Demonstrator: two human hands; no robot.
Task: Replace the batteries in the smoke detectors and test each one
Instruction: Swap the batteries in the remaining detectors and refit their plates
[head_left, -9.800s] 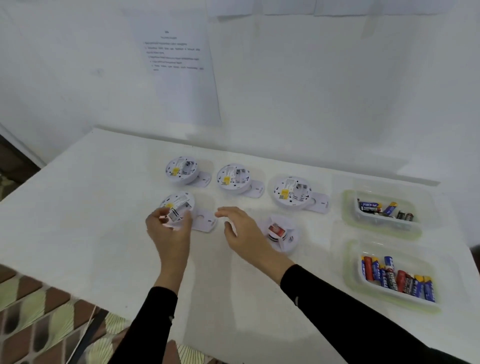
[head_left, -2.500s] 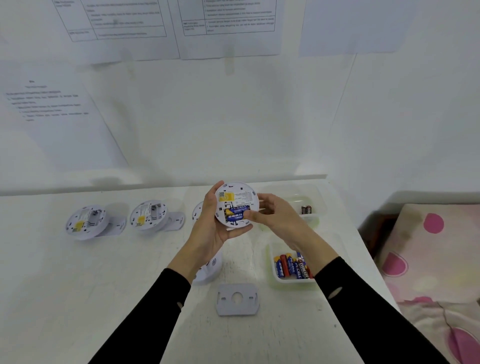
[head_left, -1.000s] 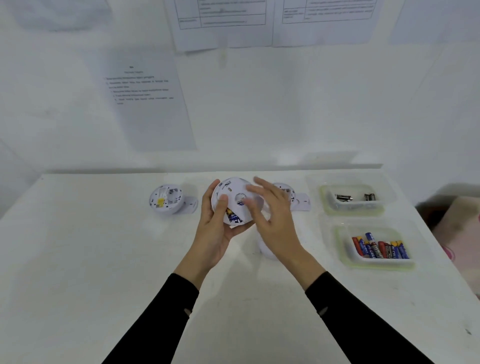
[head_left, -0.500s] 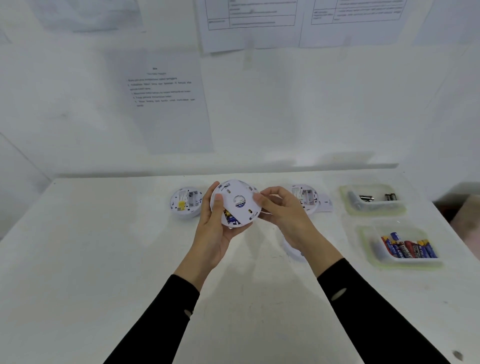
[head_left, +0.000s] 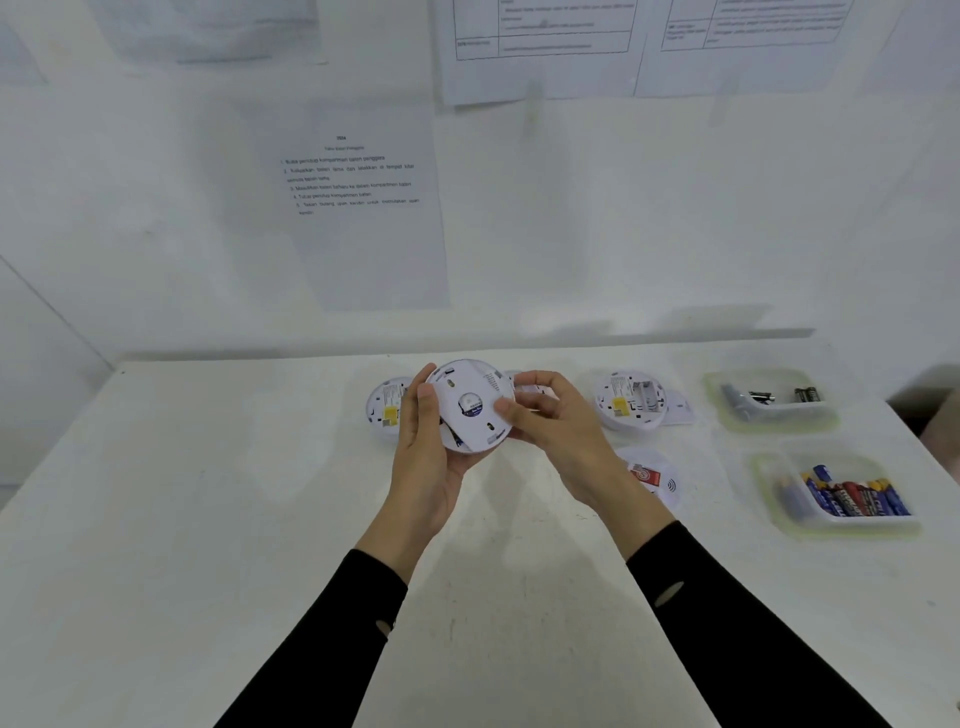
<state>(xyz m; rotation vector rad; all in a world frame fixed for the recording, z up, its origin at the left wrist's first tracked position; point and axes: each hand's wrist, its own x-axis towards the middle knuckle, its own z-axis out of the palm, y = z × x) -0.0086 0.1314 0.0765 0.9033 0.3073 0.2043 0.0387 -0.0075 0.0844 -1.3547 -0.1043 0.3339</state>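
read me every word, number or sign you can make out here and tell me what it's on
Instruction sheet on the wall: numbered lines, too blurred to quote.
Table sheets above it: unreadable.
Smoke detector lying on the table: red label and a sound-wave sign, wording blurred.
Batteries in the near tray: brand print unreadable.

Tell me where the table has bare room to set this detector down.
The left half of the white table is bare, from the open round white detector to the left edge. So is the near strip between the black sleeves. The right side is crowded: another open detector and two clear battery tubs.
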